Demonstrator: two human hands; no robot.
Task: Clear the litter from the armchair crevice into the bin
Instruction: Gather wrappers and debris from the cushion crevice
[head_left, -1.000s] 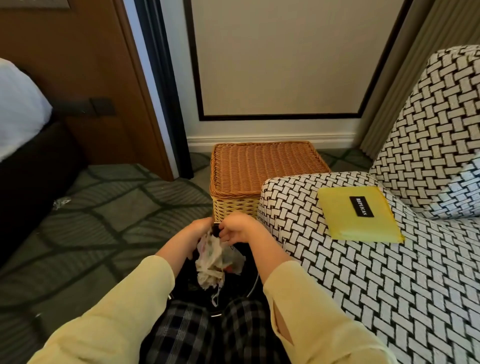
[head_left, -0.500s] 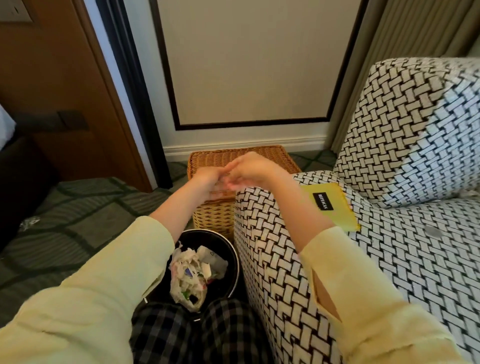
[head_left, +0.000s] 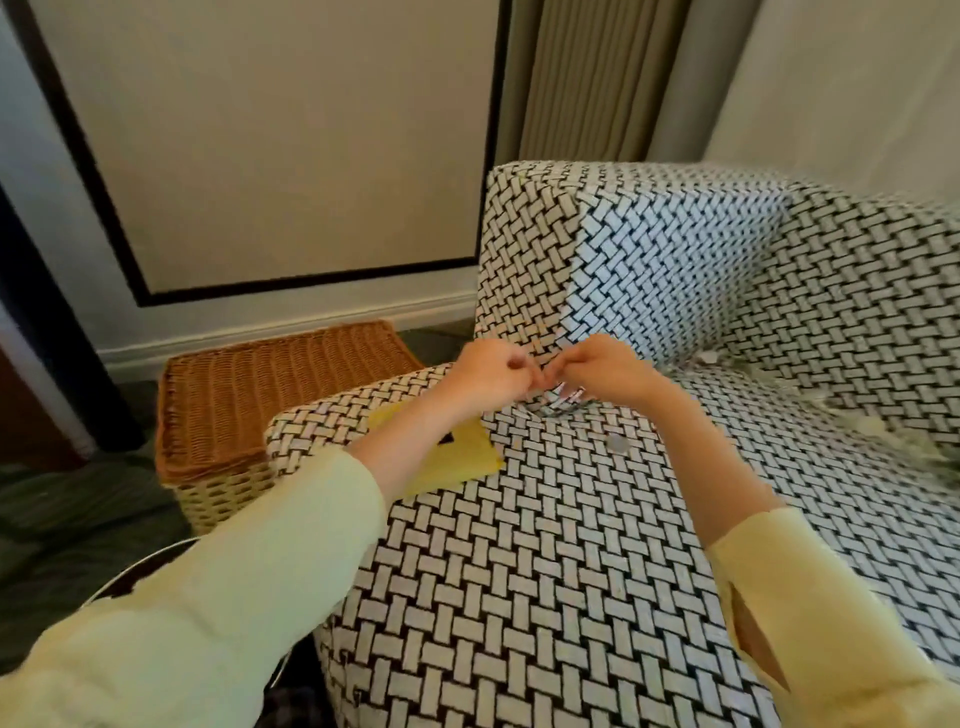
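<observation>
At the patterned armchair crevice (head_left: 675, 367), left hand (head_left: 488, 375) and right hand (head_left: 609, 372) curl their fingers, perhaps pinching litter (head_left: 565, 399).

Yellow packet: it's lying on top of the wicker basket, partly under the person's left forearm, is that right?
Not quite. The head view shows the yellow packet lying on the armchair's armrest, not on the wicker basket, which stands on the floor beside the chair. It is partly under the left forearm, as you said.
</observation>
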